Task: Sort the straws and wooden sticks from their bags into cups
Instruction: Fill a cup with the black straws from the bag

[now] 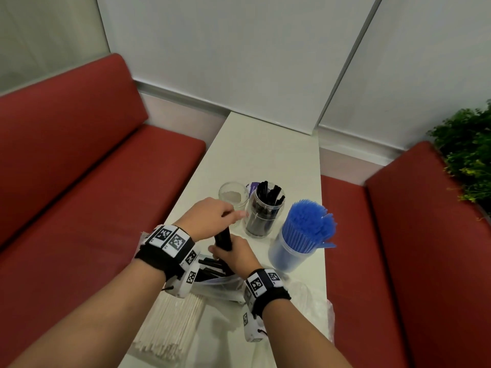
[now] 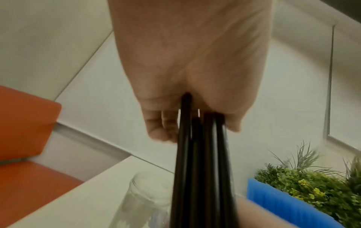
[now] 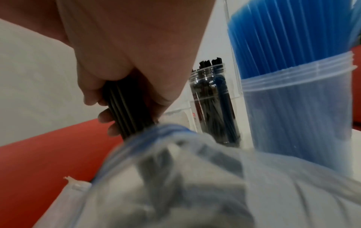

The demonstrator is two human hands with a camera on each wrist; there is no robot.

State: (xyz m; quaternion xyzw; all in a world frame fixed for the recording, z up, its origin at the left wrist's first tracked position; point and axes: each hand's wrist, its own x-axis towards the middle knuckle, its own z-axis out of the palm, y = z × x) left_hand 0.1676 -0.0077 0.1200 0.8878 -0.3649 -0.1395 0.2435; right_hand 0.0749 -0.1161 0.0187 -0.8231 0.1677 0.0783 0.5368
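Both hands grip one bundle of black straws (image 1: 222, 239), held upright over the worktop (image 1: 265, 155). The left hand (image 1: 210, 217) is curled round the top of the bundle; the right hand (image 1: 233, 254) is curled round it lower down, just above the mouth of a clear bag (image 1: 220, 284) that holds more black straws.

Just beyond the left hand stands an empty clear cup (image 1: 233, 196); to its right, a clear jar of black straws (image 1: 264, 211); beyond the right hand, a tub of blue straws (image 1: 300, 235). All three stand close together. Beyond them the worktop is bare to the wall.

Below the left wrist a bag of pale wooden sticks (image 1: 170, 328) reaches the worktop's left edge.

The right wrist view shows the bag's blue seal strip (image 3: 156, 131) crumpled against the bundle; the left wrist view shows the straws fanning apart below the fingers (image 2: 162, 123).
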